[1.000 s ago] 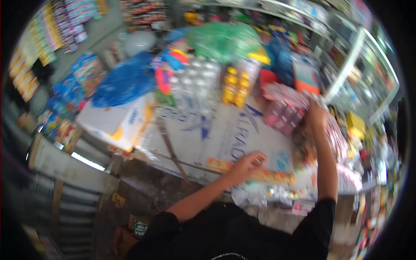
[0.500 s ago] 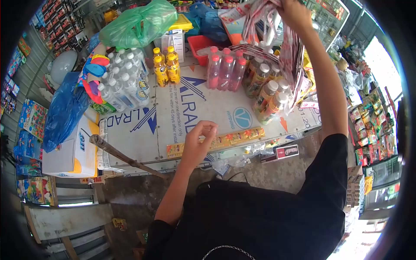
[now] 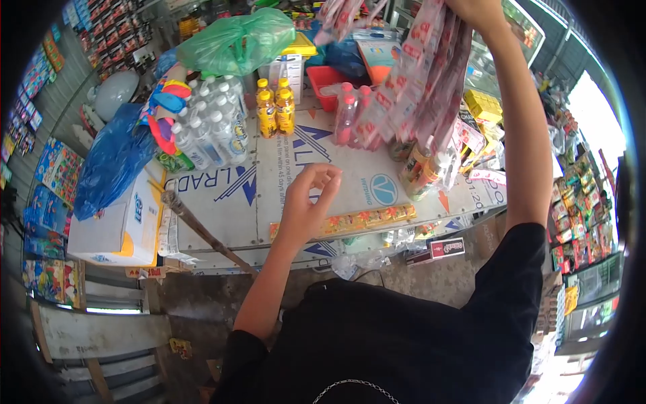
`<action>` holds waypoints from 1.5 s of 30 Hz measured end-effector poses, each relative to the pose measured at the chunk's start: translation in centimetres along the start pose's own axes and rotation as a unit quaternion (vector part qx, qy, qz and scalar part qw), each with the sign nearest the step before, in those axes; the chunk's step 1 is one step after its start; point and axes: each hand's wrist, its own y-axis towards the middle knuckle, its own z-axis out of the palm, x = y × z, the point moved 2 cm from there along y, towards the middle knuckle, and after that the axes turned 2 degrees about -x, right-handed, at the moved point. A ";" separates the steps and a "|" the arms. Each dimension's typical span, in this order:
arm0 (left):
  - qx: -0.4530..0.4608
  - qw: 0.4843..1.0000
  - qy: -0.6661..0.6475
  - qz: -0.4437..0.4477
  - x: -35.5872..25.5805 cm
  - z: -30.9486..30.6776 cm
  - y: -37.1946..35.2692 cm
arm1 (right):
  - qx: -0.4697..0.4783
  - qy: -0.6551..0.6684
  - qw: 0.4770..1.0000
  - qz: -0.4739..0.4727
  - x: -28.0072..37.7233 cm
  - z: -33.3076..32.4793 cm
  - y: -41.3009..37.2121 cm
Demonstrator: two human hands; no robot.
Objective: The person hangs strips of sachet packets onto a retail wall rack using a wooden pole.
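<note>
My right hand [image 3: 476, 12], at the top edge of the view, grips a bunch of long strips of pink-and-white printed packets [image 3: 418, 74]. The strips hang down in front of the pink-capped bottles [image 3: 346, 118] and partly hide the juice bottles [image 3: 416, 165]. Over the front part of the table, my left hand [image 3: 308, 198] is loosely curled with a gap between thumb and fingers, and nothing shows in it. Behind its wrist, a flat gold-orange strip of packets [image 3: 370, 218] lies along the table's front edge.
Yellow-capped bottles [image 3: 276, 111] and a pack of water bottles [image 3: 214, 131] stand on the panel-topped table [image 3: 269, 195]. A green bag [image 3: 235, 44] lies behind them. At left are a blue bag [image 3: 114, 161], a white carton [image 3: 114, 232] and a slanting stick [image 3: 205, 232].
My right hand has swung the strips of packets left and toward me, so they now cover more of the bottles. The view has shifted slightly; my left hand keeps nearly the same pose.
</note>
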 end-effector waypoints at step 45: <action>-0.128 0.981 -0.013 0.144 -4.4 -6.9 11.3 | 0.131 0.649 0.747 0.053 11.1 5.3 -17.9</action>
